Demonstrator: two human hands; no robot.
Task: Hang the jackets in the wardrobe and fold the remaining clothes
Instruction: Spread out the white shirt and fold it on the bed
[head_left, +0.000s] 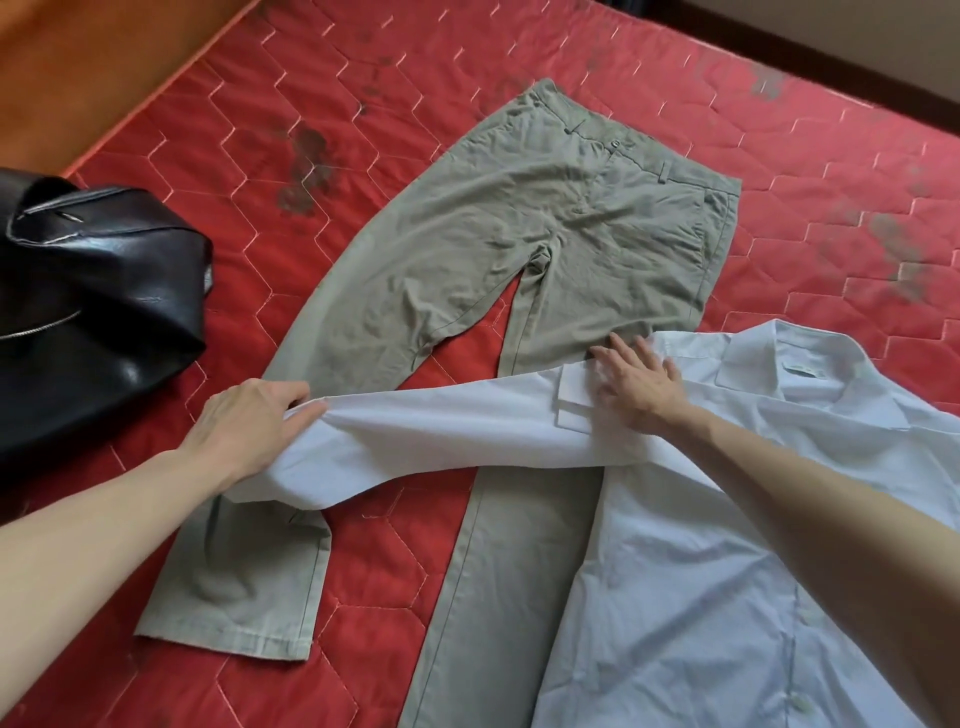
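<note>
A pale blue-white shirt (727, 545) lies on the right of the red mattress (363, 130), collar up at the far right. Its sleeve stretches leftward across the olive-green trousers (519, 234), which lie spread flat with the waistband at the far end. My left hand (249, 421) pinches the sleeve's end and holds it a little off the bed. My right hand (639, 384) rests flat, fingers spread, on the shirt's shoulder area where the sleeve starts. A black leather jacket (88, 306) is bunched at the left edge.
The mattress is quilted and carries dark stains toward the far side. A wooden floor (78, 52) shows beyond the bed's left edge at the top left. A dark strip and wall run along the far right side.
</note>
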